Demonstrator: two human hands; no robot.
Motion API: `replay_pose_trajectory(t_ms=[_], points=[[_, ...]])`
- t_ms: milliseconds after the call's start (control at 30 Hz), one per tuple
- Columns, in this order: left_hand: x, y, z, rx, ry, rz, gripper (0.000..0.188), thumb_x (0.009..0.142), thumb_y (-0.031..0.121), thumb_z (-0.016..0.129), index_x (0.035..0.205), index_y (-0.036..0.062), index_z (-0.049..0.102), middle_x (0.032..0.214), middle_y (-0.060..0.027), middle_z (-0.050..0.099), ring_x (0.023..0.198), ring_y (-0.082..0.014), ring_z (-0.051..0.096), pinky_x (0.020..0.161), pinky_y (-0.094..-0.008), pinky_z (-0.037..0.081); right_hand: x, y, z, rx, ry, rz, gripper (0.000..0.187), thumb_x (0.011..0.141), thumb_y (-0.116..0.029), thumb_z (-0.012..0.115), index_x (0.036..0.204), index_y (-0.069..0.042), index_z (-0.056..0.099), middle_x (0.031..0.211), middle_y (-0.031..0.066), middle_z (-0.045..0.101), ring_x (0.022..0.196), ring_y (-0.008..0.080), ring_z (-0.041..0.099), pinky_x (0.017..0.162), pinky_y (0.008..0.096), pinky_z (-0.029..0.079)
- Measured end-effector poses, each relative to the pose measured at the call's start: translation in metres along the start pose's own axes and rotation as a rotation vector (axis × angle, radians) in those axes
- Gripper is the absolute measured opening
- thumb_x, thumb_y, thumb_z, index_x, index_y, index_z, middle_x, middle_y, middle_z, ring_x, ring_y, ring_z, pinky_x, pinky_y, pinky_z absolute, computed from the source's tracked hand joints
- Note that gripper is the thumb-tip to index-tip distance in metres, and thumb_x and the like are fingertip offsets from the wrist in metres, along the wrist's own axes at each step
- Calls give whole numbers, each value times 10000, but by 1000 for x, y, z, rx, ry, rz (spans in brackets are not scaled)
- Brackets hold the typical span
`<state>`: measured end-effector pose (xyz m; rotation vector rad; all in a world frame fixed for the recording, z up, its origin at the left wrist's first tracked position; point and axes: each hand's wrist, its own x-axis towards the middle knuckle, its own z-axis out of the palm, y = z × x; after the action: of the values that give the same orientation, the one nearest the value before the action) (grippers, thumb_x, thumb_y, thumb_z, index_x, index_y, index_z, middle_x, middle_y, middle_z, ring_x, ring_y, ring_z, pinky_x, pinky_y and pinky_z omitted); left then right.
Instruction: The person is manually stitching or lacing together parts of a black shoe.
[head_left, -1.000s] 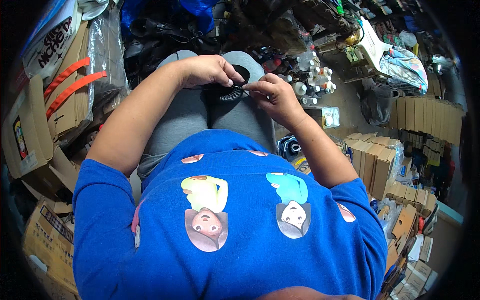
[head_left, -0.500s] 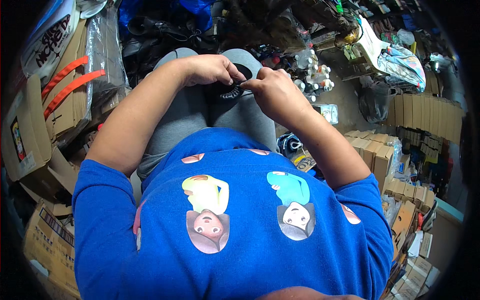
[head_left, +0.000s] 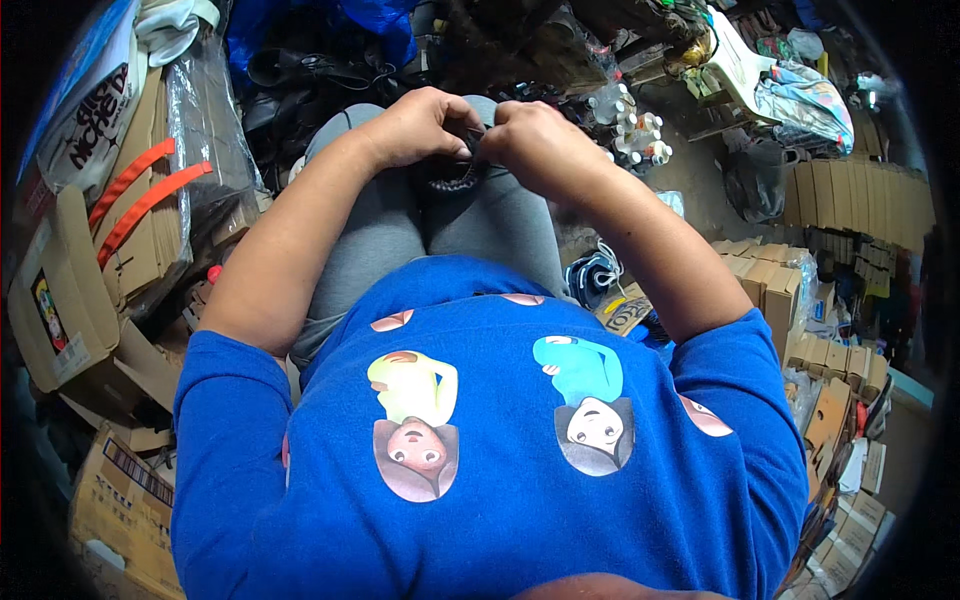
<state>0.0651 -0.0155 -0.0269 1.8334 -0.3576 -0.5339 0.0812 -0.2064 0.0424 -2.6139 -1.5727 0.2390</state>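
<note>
A small black piece (head_left: 455, 180) with a ridged, braided-looking edge lies over my lap, between my knees; it may be part of a shoe, but too little of it shows to tell. My left hand (head_left: 425, 125) curls over its left side, with thumb and fingers closing on the upper edge. Facing it, my right hand (head_left: 535, 148) pinches at the right side of the same piece, its fingertips partly hidden behind the knuckles. Whether a thread or needle is between the fingers cannot be made out.
Cardboard boxes (head_left: 75, 300) and plastic-wrapped sheets with orange straps (head_left: 150, 205) stand at left. Black shoe-like items (head_left: 300, 70) are heaped ahead. White-capped bottles (head_left: 640, 140) cluster ahead right, near a white chair (head_left: 735, 60). Stacked boxes (head_left: 765, 280) and a blue shoe (head_left: 590, 275) sit at right.
My right hand has lifted and turned, now covering more of the black piece's right side. My left hand has arched higher over it. The view has shifted slightly.
</note>
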Motion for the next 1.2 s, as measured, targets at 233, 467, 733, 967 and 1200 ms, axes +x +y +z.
replay_pose_trajectory(t_ms=[233,467,733,967,1200], points=[[1,-1,-3,192,26,123,186,681,69,743,850,45,669,824,-52,580,825,-188,573,759,-292,455,1,9,12,53,81,1,93,744,-134,598,733,-69,664,789,143,598,777,322,622,711,410,507],[-29,-4,8,433,528,219,257,722,197,726,918,43,665,909,-146,645,844,-302,625,755,-374,490,-13,26,33,1017,-111,448,204,875,-209,627,963,-32,674,854,17,622,797,114,566,753,287,473],[-107,21,-24,576,181,-278,183,811,158,651,873,-14,639,803,-125,582,770,-240,577,704,-336,457,-29,36,60,533,242,219,238,774,-210,712,888,-26,613,765,58,549,851,209,563,766,314,459],[-56,35,8,-988,236,185,380,993,297,386,688,85,465,894,-107,613,963,-185,569,897,-316,401,-9,30,60,2500,708,765,424,967,-402,417,752,-71,570,735,82,580,716,221,561,749,391,444],[-49,-18,-6,-1254,234,59,452,972,391,424,600,139,373,555,-19,370,532,-167,390,730,-357,427,-57,36,71,2418,370,402,430,969,-376,425,622,-123,441,518,12,405,495,146,413,687,355,420]])
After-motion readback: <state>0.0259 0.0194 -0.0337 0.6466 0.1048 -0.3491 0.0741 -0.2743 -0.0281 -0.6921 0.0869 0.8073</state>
